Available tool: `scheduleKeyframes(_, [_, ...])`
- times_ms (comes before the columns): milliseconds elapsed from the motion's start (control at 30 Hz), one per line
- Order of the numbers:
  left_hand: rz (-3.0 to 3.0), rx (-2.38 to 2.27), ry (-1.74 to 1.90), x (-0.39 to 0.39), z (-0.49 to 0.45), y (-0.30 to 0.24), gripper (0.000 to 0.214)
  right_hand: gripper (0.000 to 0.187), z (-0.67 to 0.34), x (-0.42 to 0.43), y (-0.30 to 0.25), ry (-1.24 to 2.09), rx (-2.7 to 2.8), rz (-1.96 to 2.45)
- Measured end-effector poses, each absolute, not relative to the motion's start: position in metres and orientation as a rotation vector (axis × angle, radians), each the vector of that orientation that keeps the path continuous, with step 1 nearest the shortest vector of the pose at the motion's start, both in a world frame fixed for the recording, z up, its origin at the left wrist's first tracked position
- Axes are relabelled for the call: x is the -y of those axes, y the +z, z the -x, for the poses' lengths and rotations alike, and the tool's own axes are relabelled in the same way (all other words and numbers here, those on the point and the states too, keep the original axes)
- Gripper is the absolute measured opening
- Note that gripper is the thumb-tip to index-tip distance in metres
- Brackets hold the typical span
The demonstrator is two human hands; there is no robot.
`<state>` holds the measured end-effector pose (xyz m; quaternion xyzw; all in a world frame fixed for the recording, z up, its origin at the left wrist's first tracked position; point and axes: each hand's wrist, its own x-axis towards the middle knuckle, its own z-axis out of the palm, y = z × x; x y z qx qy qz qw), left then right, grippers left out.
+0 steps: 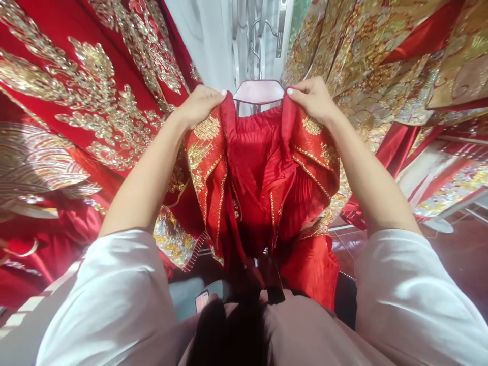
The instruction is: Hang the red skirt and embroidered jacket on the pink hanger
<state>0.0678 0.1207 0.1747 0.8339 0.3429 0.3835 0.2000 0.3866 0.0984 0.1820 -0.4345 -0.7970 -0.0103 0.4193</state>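
Left hand [198, 107] and right hand [312, 99] — spread apart — pinch a red gold-embroidered garment's collar [208, 152].

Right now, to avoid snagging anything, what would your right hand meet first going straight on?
Probably the pale hanger, just beyond your right hand, which grips the red gold-embroidered robe; depth is unclear, so it could pass in front.

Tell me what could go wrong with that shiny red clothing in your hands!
The left hand and right hand pinch only the top edges of the red garment, so it might slip and fall toward the tiled floor. Its gold trim could also snag on the gold-embroidered red robe hanging close beside it.
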Motion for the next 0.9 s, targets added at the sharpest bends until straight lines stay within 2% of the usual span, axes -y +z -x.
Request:
scheduleKeyframes(100, [-2.416, -1.042, 1.056, -0.108, -0.073, 0.177, 0.050, 0.043, -0.382, -0.085, 0.185, -0.103, 2.068, 1.173])
scheduleKeyframes(200, [-2.569, -1.184, 1.337, -0.072, -0.078, 0.170, 0.046, 0.038, -0.374, -0.047, 0.171, -0.339, 1.932, 1.195])
scheduleKeyframes(267, [-2.626, -1.257, 1.638, -0.036, -0.079, 0.151, 0.038, 0.037, -0.365, -0.010, 0.141, -0.465, 1.797, 1.223])
scheduleKeyframes(333, [-2.601, -1.271, 1.792, 0.003, -0.078, 0.117, 0.032, 0.038, -0.351, 0.029, 0.090, -0.469, 1.773, 1.308])
scheduleKeyframes(367, [-2.601, -1.271, 1.750, 0.020, -0.078, 0.095, 0.031, 0.038, -0.342, 0.046, 0.059, -0.413, 1.835, 1.385])
scheduleKeyframes(467, [-2.567, -1.320, 1.300, 0.056, -0.082, 0.021, 0.025, 0.038, -0.313, 0.073, -0.034, -0.074, 1.991, 1.782])
scheduleKeyframes(567, [-2.303, -1.390, 1.025, 0.063, -0.098, -0.042, 0.023, 0.039, -0.295, 0.062, -0.093, 0.175, 1.886, 1.952])
scheduleKeyframes(700, [-2.072, -1.403, 0.909, 0.053, -0.124, -0.089, 0.025, 0.022, -0.290, 0.037, -0.116, 0.403, 1.860, 1.723])
scheduleKeyframes(800, [-2.016, -1.396, 0.874, 0.053, -0.137, -0.108, 0.028, 0.021, -0.283, 0.046, -0.128, 0.558, 1.934, 1.585])
scheduleKeyframes(900, [-1.946, -1.407, 0.862, 0.063, -0.144, -0.127, 0.021, 0.024, -0.272, 0.072, -0.146, 0.698, 1.924, 1.520])
